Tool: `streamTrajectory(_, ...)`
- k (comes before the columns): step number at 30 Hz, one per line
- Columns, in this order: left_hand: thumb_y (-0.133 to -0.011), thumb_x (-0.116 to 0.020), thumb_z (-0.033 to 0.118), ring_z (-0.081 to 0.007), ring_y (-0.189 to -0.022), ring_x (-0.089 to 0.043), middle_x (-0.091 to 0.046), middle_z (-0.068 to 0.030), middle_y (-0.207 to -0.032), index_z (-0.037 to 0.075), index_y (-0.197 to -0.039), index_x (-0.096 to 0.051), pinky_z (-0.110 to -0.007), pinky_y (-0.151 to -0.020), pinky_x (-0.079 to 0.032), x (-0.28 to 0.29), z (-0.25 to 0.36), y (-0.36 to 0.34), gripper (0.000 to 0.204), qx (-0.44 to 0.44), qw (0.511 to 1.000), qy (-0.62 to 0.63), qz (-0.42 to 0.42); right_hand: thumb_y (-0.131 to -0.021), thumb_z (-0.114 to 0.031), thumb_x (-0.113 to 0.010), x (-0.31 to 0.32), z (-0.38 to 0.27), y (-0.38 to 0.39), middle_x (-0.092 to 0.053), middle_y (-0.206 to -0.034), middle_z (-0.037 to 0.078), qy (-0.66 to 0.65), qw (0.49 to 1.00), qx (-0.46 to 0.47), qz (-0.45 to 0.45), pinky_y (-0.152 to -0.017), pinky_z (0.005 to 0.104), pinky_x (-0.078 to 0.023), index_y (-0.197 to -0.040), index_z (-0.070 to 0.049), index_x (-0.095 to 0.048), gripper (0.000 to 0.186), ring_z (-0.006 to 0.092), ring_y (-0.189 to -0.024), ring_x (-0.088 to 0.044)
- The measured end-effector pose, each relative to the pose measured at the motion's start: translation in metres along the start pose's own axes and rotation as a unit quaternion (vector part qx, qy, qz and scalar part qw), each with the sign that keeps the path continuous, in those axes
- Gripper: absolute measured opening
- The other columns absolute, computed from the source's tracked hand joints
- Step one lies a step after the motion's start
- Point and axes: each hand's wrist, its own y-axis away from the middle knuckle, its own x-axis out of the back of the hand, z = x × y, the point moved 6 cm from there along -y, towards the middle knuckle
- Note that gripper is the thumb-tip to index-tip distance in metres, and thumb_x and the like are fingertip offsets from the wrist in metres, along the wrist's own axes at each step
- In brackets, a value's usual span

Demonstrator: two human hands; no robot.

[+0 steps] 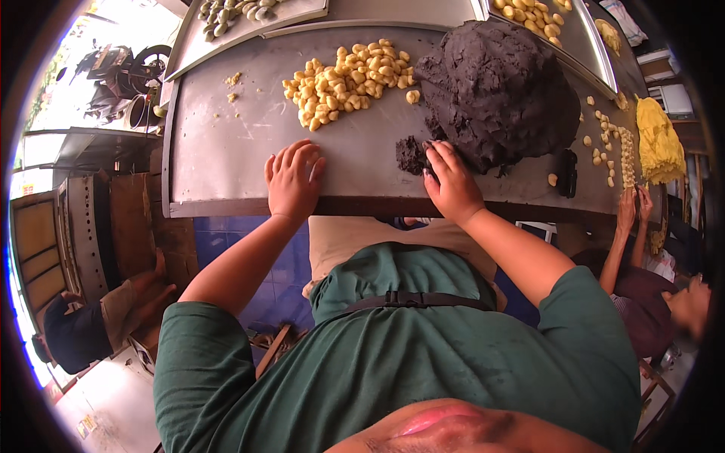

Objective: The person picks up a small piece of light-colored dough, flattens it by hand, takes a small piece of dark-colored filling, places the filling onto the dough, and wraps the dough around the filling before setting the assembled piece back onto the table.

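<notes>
My left hand (294,180) lies on the near edge of the metal tabletop (226,151), fingers spread and nothing in them. To its right, my right hand (453,181) has its dark-smeared fingers curled around a bit of dark dough. A small crumbly lump of dark dough (410,155) touches those fingers on their left. Just beyond rises a big, rough mound of dark dough (502,94). A heap of small yellow dough balls (343,83) sits past my hands, with one stray ball (412,97) beside the mound.
Metal trays of shaped pieces, one greenish (226,15) and one yellow (532,19), stand at the back. At right, a co-worker's hands (634,208) are by a row of small yellow pieces (627,155) and a yellow dough mass (658,140). A black object (566,174) lies nearer.
</notes>
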Motion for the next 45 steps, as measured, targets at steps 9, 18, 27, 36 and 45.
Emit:
streamTrajectory(9,-0.098,-0.063,0.026,-0.0251,-0.124,-0.056,-0.065,-0.0030,-0.124,0.021,-0.124,-0.064,-0.042,-0.110,-0.033,0.003,-0.002,0.004,0.027,0.036,0.999,0.020,0.000,-0.093,-0.010,-0.061,-0.001,-0.001,0.000,-0.052,-0.142,0.024,-0.011,1.000,-0.008,-0.005,-0.115,0.0446,-0.040,-0.139,0.003,-0.052,0.049,0.0407,-0.137,-0.046)
streamTrajectory(18,-0.096,-0.065,0.031,-0.0242,-0.128,-0.053,-0.065,-0.0019,-0.126,0.019,-0.121,-0.065,-0.043,-0.111,-0.032,0.010,0.001,0.005,0.028,0.017,1.000,-0.010,0.019,-0.095,-0.011,-0.060,0.000,-0.004,-0.001,-0.052,-0.141,0.024,-0.012,1.000,0.000,-0.008,-0.115,0.0447,-0.040,-0.138,0.004,-0.053,0.045,0.0409,-0.136,-0.047)
streamTrajectory(27,-0.097,-0.063,0.027,-0.0257,-0.125,-0.055,-0.065,-0.0043,-0.126,0.018,-0.122,-0.065,-0.043,-0.110,-0.034,0.008,0.003,0.007,0.026,0.008,1.000,0.013,0.002,-0.096,-0.011,-0.060,0.003,-0.004,0.001,-0.053,-0.141,0.021,-0.012,1.000,0.000,0.000,-0.113,0.0449,-0.042,-0.133,0.003,-0.056,0.041,0.0393,-0.137,-0.047)
streamTrajectory(36,-0.093,-0.068,0.025,-0.0273,-0.121,-0.058,-0.067,-0.0060,-0.122,0.017,-0.117,-0.068,-0.044,-0.108,-0.036,0.012,0.000,0.007,0.025,0.037,0.999,0.031,0.007,-0.094,-0.011,-0.065,0.011,-0.016,0.015,-0.062,-0.131,0.020,0.068,0.993,-0.067,0.067,-0.100,0.0440,-0.052,-0.128,0.000,-0.062,0.036,0.0387,-0.121,-0.061)
streamTrajectory(45,-0.091,-0.073,0.031,-0.0256,-0.116,-0.061,-0.072,-0.0041,-0.114,0.018,-0.112,-0.069,-0.041,-0.103,-0.039,0.015,-0.002,0.011,0.025,0.033,0.997,0.006,0.067,-0.091,-0.002,-0.061,0.009,-0.035,-0.009,-0.066,-0.125,0.016,0.162,0.986,0.033,0.032,-0.098,0.0409,-0.054,-0.124,-0.004,-0.066,0.033,0.0337,-0.115,-0.065)
